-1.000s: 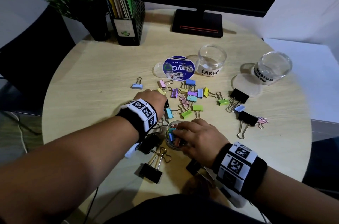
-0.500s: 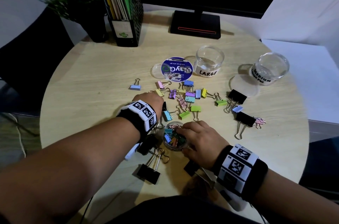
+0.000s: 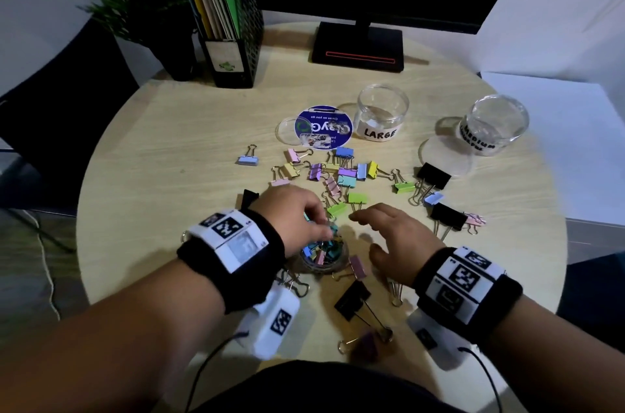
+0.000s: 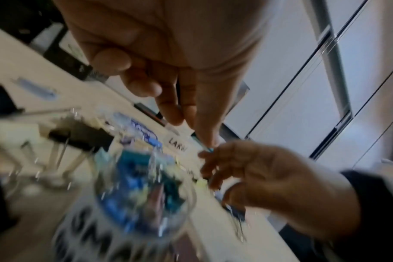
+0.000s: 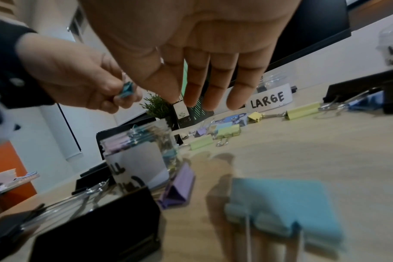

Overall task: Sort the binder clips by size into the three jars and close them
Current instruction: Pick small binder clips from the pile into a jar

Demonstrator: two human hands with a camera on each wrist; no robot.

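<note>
The small jar (image 3: 323,255), half full of small coloured clips, stands at the near middle of the round table (image 3: 152,209). My left hand (image 3: 321,226) hovers just over its mouth and pinches a small teal clip (image 5: 126,90) between thumb and fingertips. My right hand (image 3: 368,220) hangs just right of the jar with straight, spread fingers (image 5: 211,92) and holds nothing. The empty LARGE jar (image 3: 382,115) and MEDIUM jar (image 3: 490,128) stand open further back. Pastel clips (image 3: 345,176) lie scattered between them and my hands.
Black large clips (image 3: 434,176) lie at the right, others near me (image 3: 351,299). A pink clip (image 3: 357,266) lies beside the small jar. A blue-labelled lid (image 3: 321,128) and a clear lid (image 3: 443,155) lie flat. Monitor base (image 3: 358,47), file holder (image 3: 230,50) and plant (image 3: 142,6) line the back.
My left hand came from the pile to above the small jar with a teal clip. My right hand left the jar's mouth, moved right and spread its fingers.
</note>
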